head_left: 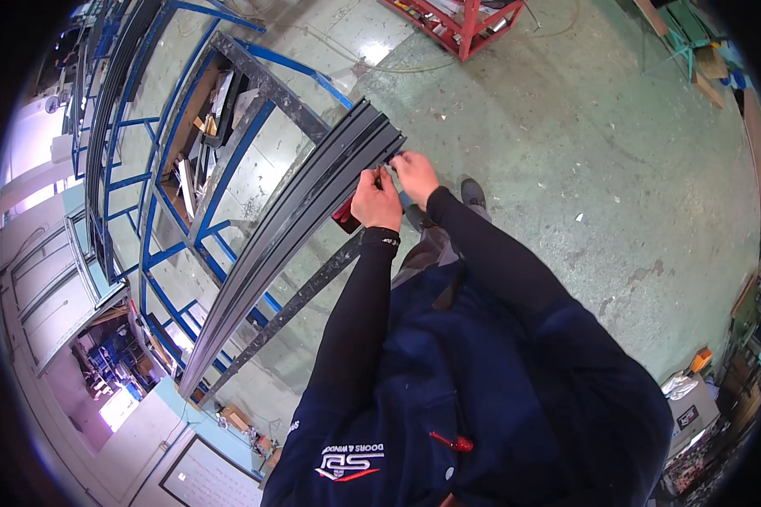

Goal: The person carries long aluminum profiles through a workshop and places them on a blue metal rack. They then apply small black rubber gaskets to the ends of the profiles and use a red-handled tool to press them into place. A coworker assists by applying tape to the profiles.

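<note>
Long dark grey metal profiles (313, 182) lie side by side, their cut ends toward the upper middle of the view. My left hand (377, 203) is closed at the near edge of the profiles, thumb and fingertips pinched together. Just to its right, my right hand (417, 176) is also closed, its fingertips by the corner of the profile ends. A small dark piece seems to show at the fingertips, too small to name. Beside my left wrist, a red object (345, 216) shows partly from under the profiles.
A blue metal rack frame (228, 177) with dark crossbars carries the profiles. Offcuts (186, 186) fill a bin within the rack. At the top stands a red metal cart (465, 38). My shoe (473, 193) is on the green, worn floor (566, 152).
</note>
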### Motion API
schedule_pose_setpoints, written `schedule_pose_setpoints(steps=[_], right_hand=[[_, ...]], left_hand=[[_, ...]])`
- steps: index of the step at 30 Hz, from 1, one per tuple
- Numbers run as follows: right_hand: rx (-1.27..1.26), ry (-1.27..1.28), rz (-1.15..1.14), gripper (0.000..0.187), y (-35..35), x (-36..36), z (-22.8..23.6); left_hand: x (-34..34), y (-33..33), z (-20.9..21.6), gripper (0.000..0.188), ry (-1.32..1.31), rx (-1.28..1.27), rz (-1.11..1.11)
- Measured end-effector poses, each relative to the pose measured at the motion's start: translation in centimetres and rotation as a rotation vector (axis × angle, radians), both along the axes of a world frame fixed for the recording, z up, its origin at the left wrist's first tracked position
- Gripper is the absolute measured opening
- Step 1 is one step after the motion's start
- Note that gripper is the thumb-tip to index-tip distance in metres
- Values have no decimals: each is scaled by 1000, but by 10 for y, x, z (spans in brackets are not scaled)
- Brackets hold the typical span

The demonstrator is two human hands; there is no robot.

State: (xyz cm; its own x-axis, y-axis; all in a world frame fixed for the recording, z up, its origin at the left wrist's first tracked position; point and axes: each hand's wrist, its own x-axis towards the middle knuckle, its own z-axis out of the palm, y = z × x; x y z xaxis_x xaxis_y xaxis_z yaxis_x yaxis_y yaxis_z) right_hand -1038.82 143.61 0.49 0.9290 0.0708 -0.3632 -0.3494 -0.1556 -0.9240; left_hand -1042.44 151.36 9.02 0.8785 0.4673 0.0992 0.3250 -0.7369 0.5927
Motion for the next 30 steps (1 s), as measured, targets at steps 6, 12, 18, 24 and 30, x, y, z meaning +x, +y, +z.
schedule_pose_setpoints(steps=[6, 12, 18, 24, 30], right_hand=[[-874, 509, 186, 40, -169, -95, -116], [-512, 377, 31, 31, -257, -125, -75], [21, 37, 296, 23, -93, -72, 155], [97, -57, 252, 23, -26, -44, 177], [-80, -21, 290, 28, -72, 19, 190]], left_hand=[[-21, 20, -10, 18, -223, -414, -65], [-65, 43, 77, 24, -18, -1343, 336], [-54, 37, 86, 25, -76, -1729, 480], [-3, 8, 119, 24, -121, -1772, 475], [55, -22, 117, 20, -96, -1756, 472]])
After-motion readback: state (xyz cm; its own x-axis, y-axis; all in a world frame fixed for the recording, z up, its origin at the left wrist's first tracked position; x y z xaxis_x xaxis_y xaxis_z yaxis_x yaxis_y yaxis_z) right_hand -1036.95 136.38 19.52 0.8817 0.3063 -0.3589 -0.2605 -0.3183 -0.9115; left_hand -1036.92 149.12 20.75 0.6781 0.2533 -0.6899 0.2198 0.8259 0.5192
